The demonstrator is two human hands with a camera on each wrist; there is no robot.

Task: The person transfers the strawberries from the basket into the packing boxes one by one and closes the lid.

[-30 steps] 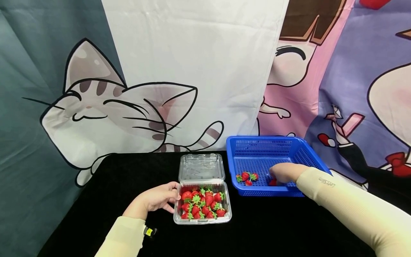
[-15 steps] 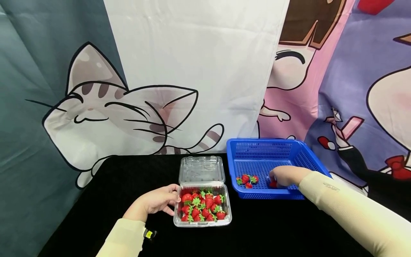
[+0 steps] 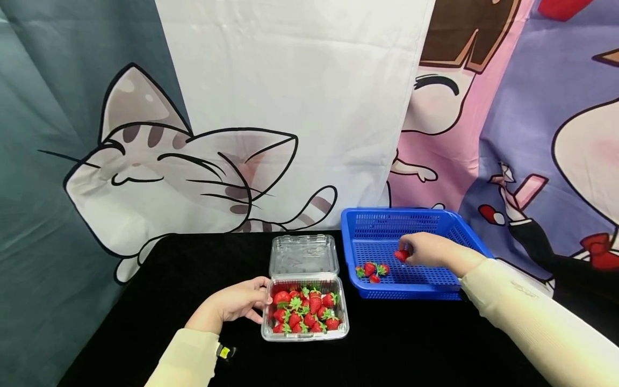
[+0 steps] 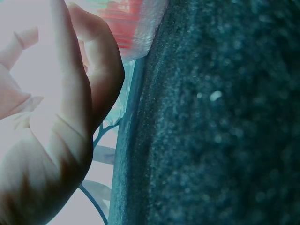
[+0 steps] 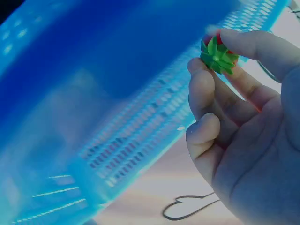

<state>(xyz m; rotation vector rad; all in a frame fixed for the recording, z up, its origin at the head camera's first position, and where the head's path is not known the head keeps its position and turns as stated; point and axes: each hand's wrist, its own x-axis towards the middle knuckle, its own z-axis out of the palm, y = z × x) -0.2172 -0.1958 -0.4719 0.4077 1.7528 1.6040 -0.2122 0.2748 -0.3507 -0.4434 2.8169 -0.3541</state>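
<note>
My right hand [image 3: 425,249] pinches a red strawberry [image 3: 401,255] between thumb and fingertips, above the floor of the blue basket [image 3: 401,291]. Its green leafy cap [image 5: 219,58] faces the right wrist camera. Several strawberries [image 3: 371,270] lie at the basket's near left. My left hand [image 3: 237,302] holds the left side of a clear plastic clamshell box [image 3: 304,337], fingers at its rim. Inside the box sit several strawberries [image 3: 302,312] with green caps, and its lid [image 3: 303,255] is folded back. In the left wrist view, the bent fingers partly hide the box.
Box and basket stand side by side on a black cloth [image 3: 387,344]. Behind the table hangs a curtain [image 3: 300,97] printed with cartoon figures. The basket's raised walls surround the right hand's work area.
My right hand has lifted the strawberry off the basket's floor and moved slightly up and left in the head view. The left hand and the box have stayed in place.
</note>
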